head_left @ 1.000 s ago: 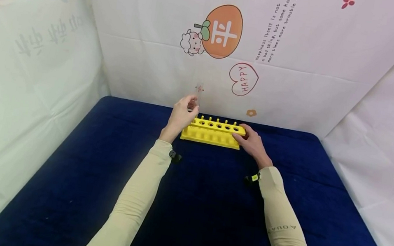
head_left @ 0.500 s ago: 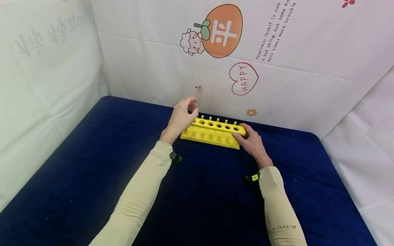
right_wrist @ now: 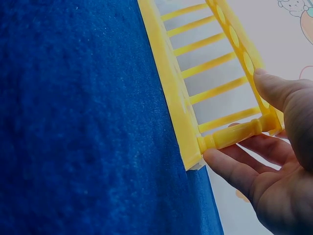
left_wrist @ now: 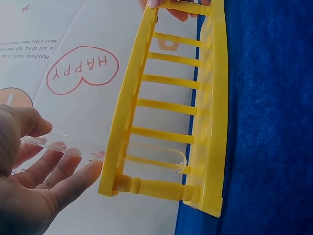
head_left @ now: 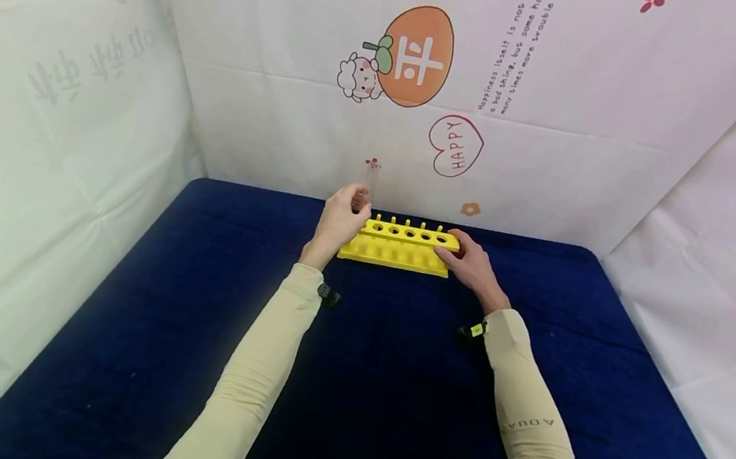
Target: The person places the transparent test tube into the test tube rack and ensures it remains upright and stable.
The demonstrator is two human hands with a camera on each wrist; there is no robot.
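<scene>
A yellow test tube rack stands upright at the back of the table. My left hand is at its left end, with fingers and thumb around a clear test tube. In the left wrist view, the tube passes through the end hole of the top plate. Its rounded tip lies between the two plates, close to the base. At the other end, my right hand grips the rack. The right wrist view shows the thumb on the top plate and fingers at the end post.
A dark blue cloth covers the table. White printed sheeting rises right behind the rack, and more sheeting hangs at both sides. Pegs stand up along the rack's back edge.
My left hand has come down slightly, and the test tube has sunk lower with it at the rack's left end. The right hand and the rack stay in place.
</scene>
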